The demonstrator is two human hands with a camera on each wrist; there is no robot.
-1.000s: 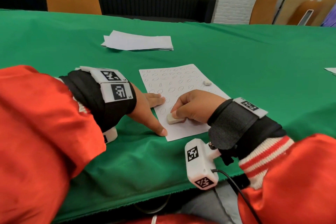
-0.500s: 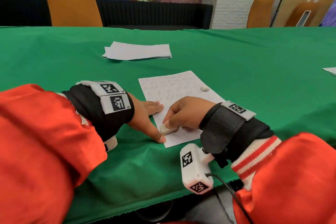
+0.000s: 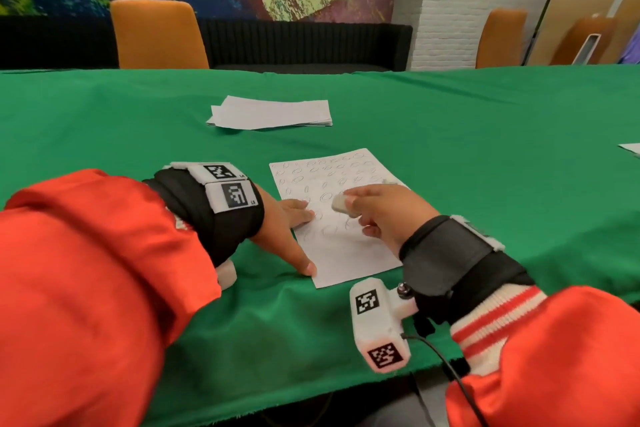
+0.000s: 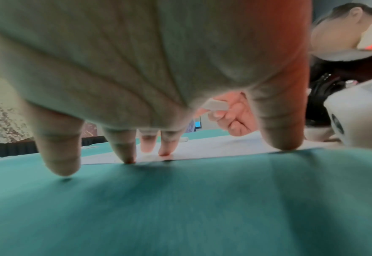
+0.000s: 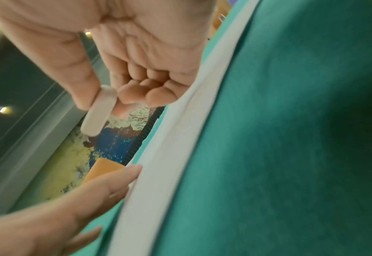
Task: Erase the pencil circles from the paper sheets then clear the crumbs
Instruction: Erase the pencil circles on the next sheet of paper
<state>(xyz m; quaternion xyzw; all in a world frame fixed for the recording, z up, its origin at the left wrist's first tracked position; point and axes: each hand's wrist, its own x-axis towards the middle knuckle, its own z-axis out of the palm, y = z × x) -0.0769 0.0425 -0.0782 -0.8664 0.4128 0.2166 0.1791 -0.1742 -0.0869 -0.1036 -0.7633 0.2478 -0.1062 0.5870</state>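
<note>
A white sheet (image 3: 341,255) covered with pencil circles lies on the green cloth in front of me; its near strip looks blank. My left hand (image 3: 284,232) lies spread flat, with the thumb and fingertips (image 4: 288,142) pressing the sheet's left edge (image 4: 213,149). My right hand (image 3: 388,215) is lifted off the sheet and pinches a whitish eraser (image 3: 341,203) between thumb and forefinger. In the right wrist view that eraser (image 5: 99,112) hangs in the air above the sheet (image 5: 165,155). A small eraser scrap (image 4: 183,139) lies near the sheet's far right edge.
A stack of white sheets (image 3: 272,113) lies farther back on the green tablecloth (image 3: 485,149). Another paper corner (image 3: 632,148) shows at the right edge. Orange chairs (image 3: 157,35) stand behind the table. The table's near edge (image 3: 277,406) is close to my body.
My right hand has lifted the eraser off the near part of the sheet and moved it farther up over the circles. The left hand stays pressed on the sheet's left edge.
</note>
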